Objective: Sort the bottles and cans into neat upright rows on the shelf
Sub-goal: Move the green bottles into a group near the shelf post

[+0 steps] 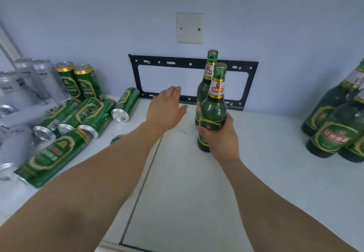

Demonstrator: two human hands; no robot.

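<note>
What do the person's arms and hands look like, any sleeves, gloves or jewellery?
Both forearms are bare right to the frame edge, with no sleeves in view. The left hand and right hand are ungloved, and no watch, bracelet or ring shows on either.

Wall: pale blue wall (275, 15), evenly lit.
Wall fittings: blank white cover plate (189, 28); black metal bracket frame (194, 64) below it.
Surface: white countertop (266, 182), dark seam.

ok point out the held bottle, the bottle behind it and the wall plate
held bottle (213, 111), head view, on its green shoulder above the right hand
rear bottle (209, 72), head view, on its neck label
wall plate (189, 28), head view, on its flat middle
</note>
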